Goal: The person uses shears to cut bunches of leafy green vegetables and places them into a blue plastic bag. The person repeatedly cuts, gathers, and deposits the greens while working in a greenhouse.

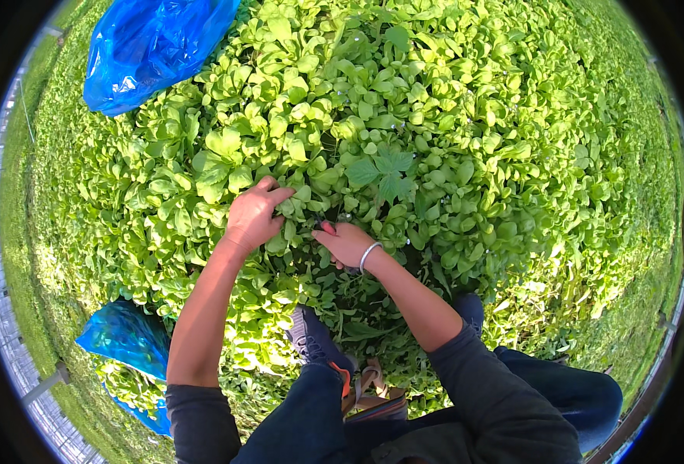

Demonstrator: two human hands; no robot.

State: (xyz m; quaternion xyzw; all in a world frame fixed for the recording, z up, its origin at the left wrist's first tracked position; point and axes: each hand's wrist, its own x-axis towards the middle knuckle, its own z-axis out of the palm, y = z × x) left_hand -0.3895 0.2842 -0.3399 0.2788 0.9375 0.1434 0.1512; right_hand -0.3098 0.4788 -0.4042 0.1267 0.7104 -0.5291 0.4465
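Note:
My left hand (255,214) is among low, round-leaved leafy greens (298,200), its thumb and fingers around a tuft of leaves. Just to its right, my right hand (348,246) grips a small hand tool with a red handle (328,227). The tool's dark working end points into the foliage toward the left hand, and leaves hide most of it. A silver-coloured bracelet (370,255) circles the right wrist. Below the right hand lies a shaded patch of darker, lower growth (371,307).
A blue plastic bag (150,55) rests on the plants at upper left. Another blue bag (124,336) at lower left has cut greens (130,385) at its mouth. A weed with toothed leaves (385,174) rises beyond the hands. My shoe (313,336) and a strapped object (377,400) are below.

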